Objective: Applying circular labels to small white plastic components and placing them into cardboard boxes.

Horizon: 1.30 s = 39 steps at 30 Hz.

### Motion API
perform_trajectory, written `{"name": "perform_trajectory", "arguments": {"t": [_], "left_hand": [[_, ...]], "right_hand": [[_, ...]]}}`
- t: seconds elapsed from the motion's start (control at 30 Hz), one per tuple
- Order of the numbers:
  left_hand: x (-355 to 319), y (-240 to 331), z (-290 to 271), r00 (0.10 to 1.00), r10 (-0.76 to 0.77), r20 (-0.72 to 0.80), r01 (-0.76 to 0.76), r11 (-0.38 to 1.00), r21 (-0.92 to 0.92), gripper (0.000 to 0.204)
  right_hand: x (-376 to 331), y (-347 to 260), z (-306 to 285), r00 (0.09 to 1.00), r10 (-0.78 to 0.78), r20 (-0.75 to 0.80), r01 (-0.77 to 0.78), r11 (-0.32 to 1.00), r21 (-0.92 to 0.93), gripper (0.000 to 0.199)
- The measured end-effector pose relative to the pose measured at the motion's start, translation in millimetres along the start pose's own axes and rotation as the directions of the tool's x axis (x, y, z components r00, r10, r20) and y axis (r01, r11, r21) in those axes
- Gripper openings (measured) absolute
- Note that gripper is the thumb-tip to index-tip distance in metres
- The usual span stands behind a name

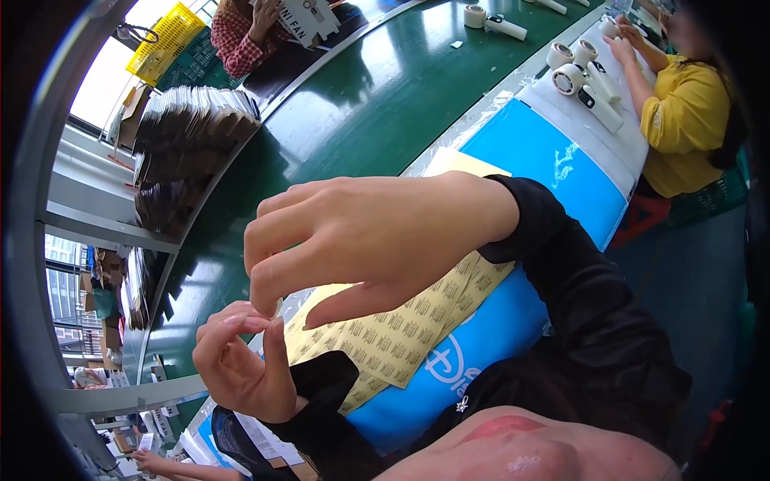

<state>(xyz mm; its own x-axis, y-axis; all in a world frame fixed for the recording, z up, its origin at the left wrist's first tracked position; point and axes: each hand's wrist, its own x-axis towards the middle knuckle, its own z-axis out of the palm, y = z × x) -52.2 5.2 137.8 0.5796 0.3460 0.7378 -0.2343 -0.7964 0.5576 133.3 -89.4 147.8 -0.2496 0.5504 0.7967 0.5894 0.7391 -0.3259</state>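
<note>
My right hand (361, 232) reaches across above the blue work surface, its fingers curved downward and its thumb held apart from the index finger. Below its index fingertip, my left hand (245, 365) is closed in a pinch, thumb and fingers brought together. The two hands meet at the fingertips. A tiny pale bit shows at the left thumb tip, too small to make out. Under both hands, overlapping yellowish sheets of small printed labels (401, 341) lie on the blue surface (489, 337).
Along the far side runs a green conveyor belt (345, 112). White handheld fans (589, 88) stand at the upper right, beside a co-worker in yellow (686, 120). Another person in a checked sleeve (237, 44) holds a box (309, 20). Flat cartons (192, 120) are stacked at the left.
</note>
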Motion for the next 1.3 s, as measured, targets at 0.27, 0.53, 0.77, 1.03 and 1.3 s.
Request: {"name": "perform_trajectory", "arguments": {"t": [0.27, 0.53, 0.77, 1.03, 1.3], "left_hand": [[-3.8, 4.8, -1.8, 0.994, 0.109, -0.015, -0.107, 0.992, 0.061, 0.032], [-2.0, -3.6, 5.6, 0.992, 0.109, 0.059, -0.115, 0.987, 0.109, 0.035], [-6.9, -4.0, 11.2, 0.992, 0.015, 0.123, -0.032, 0.99, 0.135, 0.039], [-10.7, -7.0, 11.1, 0.978, 0.001, 0.21, -0.038, 0.984, 0.174, 0.042], [-3.6, -2.9, 16.8, 0.971, -0.018, 0.239, -0.025, 0.984, 0.176, 0.04]], "right_hand": [[-1.8, -6.8, -11.9, 0.998, -0.021, 0.066, 0.019, 0.999, 0.026, 0.023], [-10.6, -18.0, -34.5, 0.976, 0.054, 0.213, -0.04, 0.997, -0.071, 0.024], [-21.1, -19.2, -37.0, 0.93, 0.135, 0.342, -0.082, 0.983, -0.167, 0.026], [-24.2, -22.0, -37.5, 0.939, 0.114, 0.325, -0.07, 0.987, -0.143, 0.025], [-21.7, -22.0, -42.9, 0.955, 0.087, 0.282, -0.061, 0.993, -0.099, 0.024]]}}
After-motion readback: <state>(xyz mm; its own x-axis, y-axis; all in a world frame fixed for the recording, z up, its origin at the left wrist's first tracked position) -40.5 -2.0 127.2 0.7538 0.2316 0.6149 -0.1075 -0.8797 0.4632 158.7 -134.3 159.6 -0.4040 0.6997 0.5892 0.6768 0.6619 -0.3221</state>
